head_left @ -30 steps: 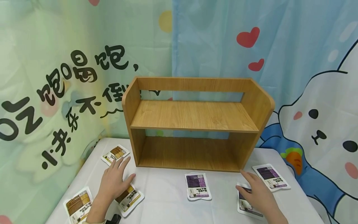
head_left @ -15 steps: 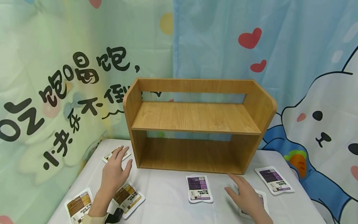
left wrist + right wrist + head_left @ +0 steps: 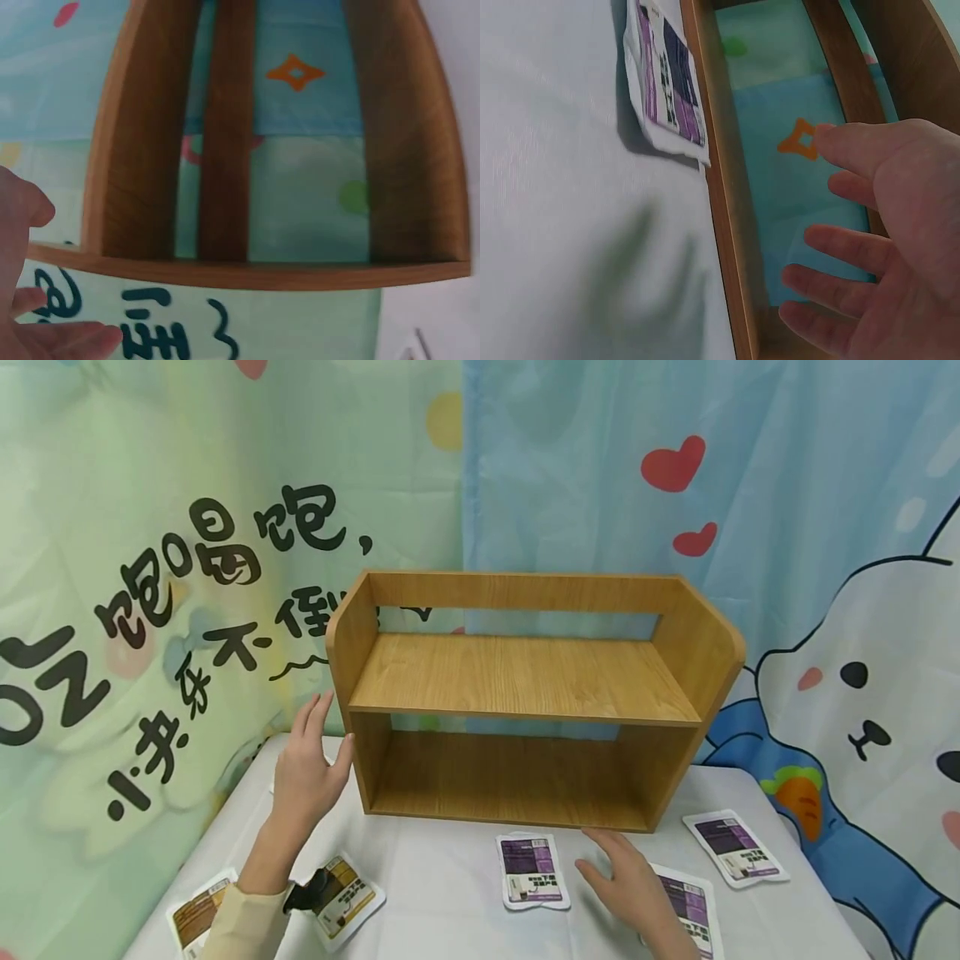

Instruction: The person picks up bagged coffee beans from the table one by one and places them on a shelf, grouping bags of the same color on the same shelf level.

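A wooden shelf (image 3: 525,672) is standing along the back edge of the white tabletop (image 3: 450,910), between its two back corners. Its warm yellow-brown surface is showing a fine grain, darker on the shaded bottom board than on the middle one. Two side panels are rising at the ends, their upper front corners rounding off, and a narrow rail is running across the top at the back. Gaps beneath the rail and behind the lower tier are letting the patterned curtain (image 3: 555,485) show through. The left hand (image 3: 307,772) is hovering by the shelf's left panel, fingers stretching upward, thumb standing apart, grasping nothing; whether the thumb is touching the panel cannot be told. The right hand (image 3: 626,881) is reaching toward the shelf's lower front edge with fingers extended and likewise holding nothing; contact there is also unclear. Flat white packets are lying about the tabletop. The middle packet (image 3: 532,871), printed in dark purple and black, is resting just in front of the shelf; a matching near packet (image 3: 690,906) is lying partly behind the right hand, and the far-right packet (image 3: 742,847) is lying near the right edge. Toward the left edge, two brown-and-yellow packets (image 3: 347,897) are lying partly hidden by the left arm.
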A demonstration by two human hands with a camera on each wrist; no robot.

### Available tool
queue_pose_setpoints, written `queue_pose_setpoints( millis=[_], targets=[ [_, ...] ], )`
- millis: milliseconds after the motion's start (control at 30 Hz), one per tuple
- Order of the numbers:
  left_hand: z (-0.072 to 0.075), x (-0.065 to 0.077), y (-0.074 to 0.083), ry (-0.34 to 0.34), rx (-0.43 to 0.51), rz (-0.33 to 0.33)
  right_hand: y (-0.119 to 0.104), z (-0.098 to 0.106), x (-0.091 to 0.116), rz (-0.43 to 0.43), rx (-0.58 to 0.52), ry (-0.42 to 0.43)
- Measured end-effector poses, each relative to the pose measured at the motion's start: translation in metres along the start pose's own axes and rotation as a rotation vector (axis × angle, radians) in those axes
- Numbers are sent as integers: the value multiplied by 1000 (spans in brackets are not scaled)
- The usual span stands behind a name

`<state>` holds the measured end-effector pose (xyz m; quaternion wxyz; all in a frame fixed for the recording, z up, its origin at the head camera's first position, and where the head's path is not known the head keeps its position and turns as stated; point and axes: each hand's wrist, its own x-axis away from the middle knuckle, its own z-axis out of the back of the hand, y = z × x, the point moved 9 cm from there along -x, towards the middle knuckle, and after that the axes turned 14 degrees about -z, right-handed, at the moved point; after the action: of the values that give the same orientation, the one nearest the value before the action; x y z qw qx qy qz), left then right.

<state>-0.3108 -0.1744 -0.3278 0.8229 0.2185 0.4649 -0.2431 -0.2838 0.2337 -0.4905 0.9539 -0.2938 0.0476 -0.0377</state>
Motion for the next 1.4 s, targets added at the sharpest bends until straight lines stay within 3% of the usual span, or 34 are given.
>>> queue_pose_setpoints(
  millis=[200, 333, 533, 833, 1000, 1167, 1400],
  targets=[
    [3, -28, -2, 27, 7, 15, -8, -9, 1, 30, -18, 5],
    [7, -47, -9, 29, 7, 69, -17, -20, 2, 45, -45, -7],
    [5, -73, -17, -9, 55, 127, -24, -36, 4, 13, -84, -56],
    [-8, -96, -28, -81, 66, 180, -23, -47, 2, -107, 44, -28],
    [-11, -107, -31, -121, 8, 182, -20, -61, 0, -194, 88, -37],
    [-10, -118, -32, -131, -71, 173, -20, -67, 1, -217, 100, -8],
    [-20, -119, -33, -165, -142, 144, -21, -69, 3, -223, 79, 20]
  ],
)
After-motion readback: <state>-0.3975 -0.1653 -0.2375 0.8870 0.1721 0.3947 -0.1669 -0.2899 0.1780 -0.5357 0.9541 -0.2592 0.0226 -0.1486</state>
